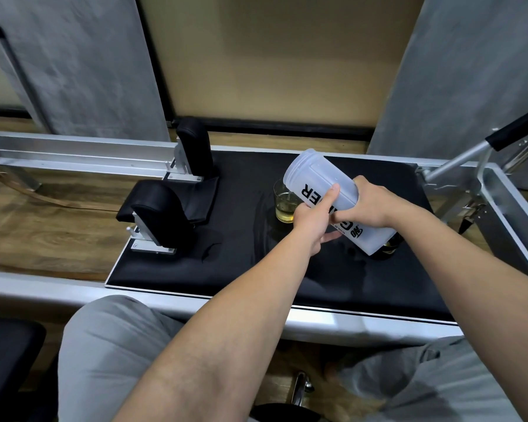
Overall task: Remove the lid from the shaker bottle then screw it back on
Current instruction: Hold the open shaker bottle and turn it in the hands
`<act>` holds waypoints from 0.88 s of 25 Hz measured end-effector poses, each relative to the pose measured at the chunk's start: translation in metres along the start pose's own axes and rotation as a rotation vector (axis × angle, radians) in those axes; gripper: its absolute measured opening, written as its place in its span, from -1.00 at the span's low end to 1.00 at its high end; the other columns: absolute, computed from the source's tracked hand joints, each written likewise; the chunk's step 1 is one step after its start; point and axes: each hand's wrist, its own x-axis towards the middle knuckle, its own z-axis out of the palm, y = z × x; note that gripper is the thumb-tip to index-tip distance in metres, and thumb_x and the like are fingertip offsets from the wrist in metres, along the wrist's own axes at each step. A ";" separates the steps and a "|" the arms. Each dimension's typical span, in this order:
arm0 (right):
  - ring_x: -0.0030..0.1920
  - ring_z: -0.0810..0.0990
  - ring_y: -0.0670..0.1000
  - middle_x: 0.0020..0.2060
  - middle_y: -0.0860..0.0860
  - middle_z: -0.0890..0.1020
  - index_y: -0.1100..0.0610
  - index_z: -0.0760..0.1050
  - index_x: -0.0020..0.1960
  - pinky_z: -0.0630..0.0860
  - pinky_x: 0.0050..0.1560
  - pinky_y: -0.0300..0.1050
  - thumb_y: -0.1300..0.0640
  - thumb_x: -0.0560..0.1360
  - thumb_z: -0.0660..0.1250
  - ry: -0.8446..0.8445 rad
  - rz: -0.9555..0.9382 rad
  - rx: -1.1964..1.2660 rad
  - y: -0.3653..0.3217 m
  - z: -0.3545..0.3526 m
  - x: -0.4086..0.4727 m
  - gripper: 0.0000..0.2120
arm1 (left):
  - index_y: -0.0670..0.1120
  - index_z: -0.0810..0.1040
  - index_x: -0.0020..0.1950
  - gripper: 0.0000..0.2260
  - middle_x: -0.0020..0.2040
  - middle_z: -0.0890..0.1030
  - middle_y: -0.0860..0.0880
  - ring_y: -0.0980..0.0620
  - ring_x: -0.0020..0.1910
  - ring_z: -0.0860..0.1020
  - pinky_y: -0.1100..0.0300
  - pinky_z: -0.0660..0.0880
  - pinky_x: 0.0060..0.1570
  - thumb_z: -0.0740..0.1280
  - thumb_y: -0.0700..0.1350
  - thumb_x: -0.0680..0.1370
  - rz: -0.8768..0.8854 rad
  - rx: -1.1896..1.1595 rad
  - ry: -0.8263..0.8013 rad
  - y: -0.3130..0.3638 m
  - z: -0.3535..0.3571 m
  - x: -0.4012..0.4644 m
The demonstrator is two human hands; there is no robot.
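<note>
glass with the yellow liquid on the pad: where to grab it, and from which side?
Grip the glass by its straight side wall, coming in level from the left. It stands upright and part full. The tilted shaker bottle hangs over its rim and the left hand covers its right side, so a grasp from above looks blocked.

Shaker bottle [323, 190]: translucent white, black lettering, lid off (open mouth up-left), tilted, held between both grips.
</note>
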 end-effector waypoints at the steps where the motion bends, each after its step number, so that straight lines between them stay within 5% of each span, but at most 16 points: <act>1: -0.12 0.67 0.05 -0.08 0.03 0.65 -0.03 0.32 0.04 0.62 -0.15 0.05 -0.36 0.12 0.53 0.000 0.001 -0.002 0.000 0.000 0.000 -0.31 | -0.08 0.58 0.31 -0.52 0.22 0.75 -0.08 -0.09 0.15 0.75 0.00 0.73 -0.15 0.54 0.19 0.54 0.000 -0.001 0.000 0.000 0.000 0.000; 22: -0.11 0.67 0.07 -0.08 0.05 0.66 -0.02 0.32 0.02 0.62 -0.12 0.06 -0.33 0.17 0.56 -0.007 0.012 0.004 -0.003 -0.001 -0.001 -0.34 | -0.07 0.61 0.30 -0.54 0.23 0.75 -0.08 -0.07 0.15 0.73 0.02 0.72 -0.18 0.51 0.21 0.56 0.005 0.006 0.013 0.001 0.000 -0.002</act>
